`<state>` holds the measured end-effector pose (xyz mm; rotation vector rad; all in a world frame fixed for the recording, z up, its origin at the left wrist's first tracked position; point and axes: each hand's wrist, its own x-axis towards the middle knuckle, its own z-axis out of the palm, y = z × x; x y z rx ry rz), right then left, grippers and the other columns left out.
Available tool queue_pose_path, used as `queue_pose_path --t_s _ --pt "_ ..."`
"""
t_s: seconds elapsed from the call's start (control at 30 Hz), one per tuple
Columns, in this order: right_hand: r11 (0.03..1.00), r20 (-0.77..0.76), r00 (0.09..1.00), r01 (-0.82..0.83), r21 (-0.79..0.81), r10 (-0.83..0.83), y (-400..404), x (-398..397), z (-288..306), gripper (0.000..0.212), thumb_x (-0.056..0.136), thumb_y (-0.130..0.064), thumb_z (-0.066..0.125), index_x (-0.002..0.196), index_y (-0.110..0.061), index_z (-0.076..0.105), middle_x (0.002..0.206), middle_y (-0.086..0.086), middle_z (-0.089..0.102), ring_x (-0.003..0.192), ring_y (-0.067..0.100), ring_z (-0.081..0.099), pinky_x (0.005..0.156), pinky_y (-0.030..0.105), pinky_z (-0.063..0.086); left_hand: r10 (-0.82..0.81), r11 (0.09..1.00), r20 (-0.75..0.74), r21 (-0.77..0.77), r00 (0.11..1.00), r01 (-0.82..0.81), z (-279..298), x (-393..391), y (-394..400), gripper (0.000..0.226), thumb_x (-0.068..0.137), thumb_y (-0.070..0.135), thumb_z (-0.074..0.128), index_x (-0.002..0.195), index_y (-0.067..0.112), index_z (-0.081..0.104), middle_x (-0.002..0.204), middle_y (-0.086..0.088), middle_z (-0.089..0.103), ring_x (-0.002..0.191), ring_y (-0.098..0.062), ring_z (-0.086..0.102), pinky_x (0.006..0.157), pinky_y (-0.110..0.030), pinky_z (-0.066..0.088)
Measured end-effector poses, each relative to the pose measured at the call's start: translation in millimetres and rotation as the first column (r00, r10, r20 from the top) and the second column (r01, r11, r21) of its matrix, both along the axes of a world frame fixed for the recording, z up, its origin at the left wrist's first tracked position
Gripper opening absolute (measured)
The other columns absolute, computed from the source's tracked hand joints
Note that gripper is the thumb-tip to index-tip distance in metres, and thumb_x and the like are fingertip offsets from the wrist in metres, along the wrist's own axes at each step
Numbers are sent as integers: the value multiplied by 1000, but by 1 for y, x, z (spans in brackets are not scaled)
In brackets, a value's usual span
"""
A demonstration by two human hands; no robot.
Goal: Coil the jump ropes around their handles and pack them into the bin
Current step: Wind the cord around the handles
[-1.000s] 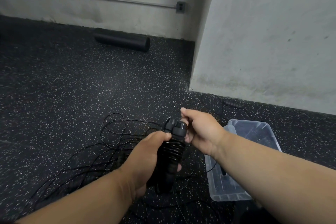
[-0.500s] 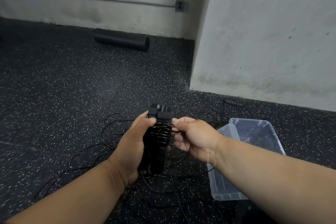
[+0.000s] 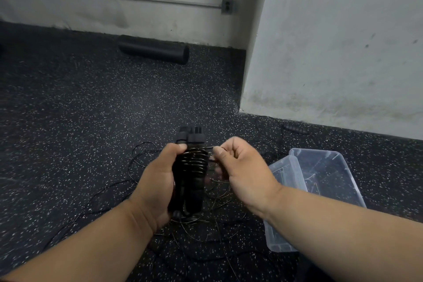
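Head view shows the left hand curled round the paired jump-rope handles, holding them nearly upright, their long axis running from six to twelve o'clock, caps at the top. At about three o'clock of the handles, just beside them, the right hand pinches the thin black rope between thumb and curled fingers, right at the upper turns of the coil already wound on. So the right hand is the nearer to the free cord and, I judge, the one to carry the next turn round, while the left only steadies. Loose rope on the floor trails out beneath both hands toward nine and six o'clock, much of it not yet wound. The clear bin lies on the speckled floor at four o'clock of the right hand, near, open-topped; thin strands seem to lie inside, though I cannot tell what. Farther off at eleven o'clock, a dark roller rests against the wall.
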<state>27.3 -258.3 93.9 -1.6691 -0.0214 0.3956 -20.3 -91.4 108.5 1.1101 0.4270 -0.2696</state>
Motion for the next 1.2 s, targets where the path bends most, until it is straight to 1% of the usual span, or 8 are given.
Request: queue_pose_path --t_s 0.2,0.47,0.53,0.67,0.87,0.97,1.03,1.2 --pt "937 325 893 -234 -259 312 -23 21 40 15 102 -24 66 89 -16 65 72 -3 55 62 14 44 58 31 43 -22 999 -67 29 998 24 9 -1 0 48 102 42 50 117 3 72 97 -24 73 82 -37 70 65 -38 57" --pt "425 273 415 -336 -840 868 -44 29 72 15 101 -29 65 89 -22 59 83 -13 57 83 11 52 75 36 47 -240 964 -185 68 953 256 13 -7 2 42 102 30 56 131 -1 56 95 -26 70 79 -42 70 68 -41 58" --pt "401 295 348 -292 -868 890 -43 26 69 16 100 -30 64 89 -20 59 83 -11 58 84 13 51 75 34 45 -252 956 -190 106 949 275 12 -8 3 37 102 28 57 128 2 56 94 -25 68 83 -43 67 75 -46 56" --pt "493 409 334 -223 -841 849 -47 24 65 12 99 -29 66 91 -22 64 81 -14 58 81 9 48 73 24 38 -226 960 -176 127 958 250 12 -7 5 32 100 28 61 124 6 60 97 -23 67 86 -39 64 79 -48 53" --pt "560 407 420 -355 -749 811 -47 28 64 6 96 -31 73 95 -26 71 85 -16 62 89 6 57 82 33 50 -320 936 -311 41 895 349 17 -6 10 53 82 37 69 117 -3 69 105 -27 70 95 -39 64 84 -43 54" --pt "572 303 524 -488 -659 796 -47 28 67 6 91 -29 80 94 -26 76 85 -10 68 88 12 63 80 33 52 -414 898 -347 -9 841 439 20 -1 19 46 81 35 68 106 -3 71 102 -29 70 87 -38 67 60 -30 58" --pt "562 166 582 -611 -557 796 -49 29 70 7 90 -25 82 94 -24 77 87 -4 72 83 16 68 80 40 56 -471 863 -363 -1 804 505 17 0 20 46 81 34 66 107 -4 70 100 -28 73 79 -35 69 64 -32 59" --pt "462 -33 527 -772 -438 849 -51 32 80 10 89 -14 82 97 -11 76 89 12 74 75 20 65 73 38 51 -617 749 -406 -39 674 662 11 -1 18 38 84 32 64 91 -2 80 95 -25 74 75 -33 73 72 -37 60"
